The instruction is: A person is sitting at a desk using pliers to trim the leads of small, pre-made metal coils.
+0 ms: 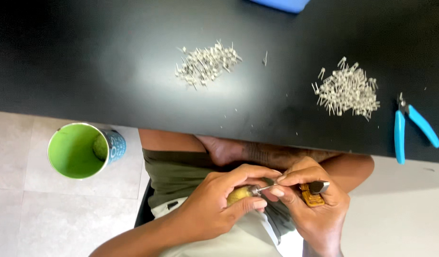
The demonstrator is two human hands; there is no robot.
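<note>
My left hand [219, 200] grips a small yellow-green rounded object [238, 194] in my lap, below the table edge. My right hand [314, 200] holds a small tool with an orange and dark handle [314, 192]; its thin metal tip [266, 188] meets the yellow-green object. Both hands sit close together, fingertips nearly touching. What the tip does to the object is too small to tell.
On the black table [110, 71] lie two piles of small metal pins, one in the middle [207, 64] and one on the right [348, 90]. Blue-handled cutters [409, 128] lie at the right edge. A green-lined cup [83, 150] stands on the tiled floor to my left.
</note>
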